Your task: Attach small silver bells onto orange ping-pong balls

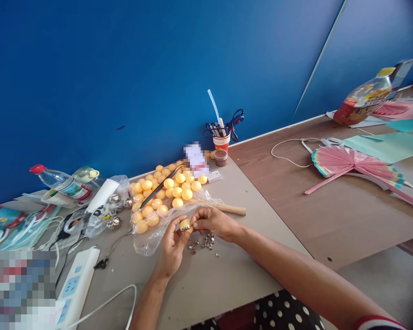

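Note:
Between the fingertips of my left hand (pixel 174 245) is an orange ping-pong ball (pixel 185 224) with a row of small shiny metal pieces on it. My right hand (pixel 214 223) is pinched at the ball's right side; what lies between its thumb and finger is hidden. Just below my hands, a loose cluster of small silver beads or studs (pixel 209 240) lies on the grey table (pixel 199 284). Behind them, many more ping-pong balls (pixel 177 192) rest in and on a clear plastic bag (pixel 146 243).
Thin wooden sticks (pixel 230 209) lie behind my right hand. A paper cup (pixel 221 141) holds tools and a glue stick. Left are silver balls (pixel 114 222), a plastic bottle (pixel 67 184) and a white power strip (pixel 77 279). A pink paper fan (pixel 354 162) lies right.

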Tool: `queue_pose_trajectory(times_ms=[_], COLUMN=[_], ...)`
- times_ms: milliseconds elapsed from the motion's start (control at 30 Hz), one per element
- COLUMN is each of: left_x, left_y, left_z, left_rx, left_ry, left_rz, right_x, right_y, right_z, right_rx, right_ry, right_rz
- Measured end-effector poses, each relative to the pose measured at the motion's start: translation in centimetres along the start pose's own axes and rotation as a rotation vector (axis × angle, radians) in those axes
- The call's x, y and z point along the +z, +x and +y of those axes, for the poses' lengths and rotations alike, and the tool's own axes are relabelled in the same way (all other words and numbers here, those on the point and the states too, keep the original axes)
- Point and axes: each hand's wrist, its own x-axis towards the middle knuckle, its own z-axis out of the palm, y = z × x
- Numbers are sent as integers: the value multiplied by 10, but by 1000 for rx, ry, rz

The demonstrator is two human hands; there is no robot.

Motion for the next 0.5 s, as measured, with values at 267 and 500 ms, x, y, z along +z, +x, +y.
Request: queue_pose_trajectory(times_ms=[267,500], left_x=[2,2], left_y=[1,1], left_z=[7,7], left_rx=[4,6], left_ry=[-16,-23], left_rz=[35,32], right_x=[-2,-3], right_y=[1,1], right_z=[2,3], right_rx=[11,17], right_ry=[-15,6], right_rz=[-4,-25])
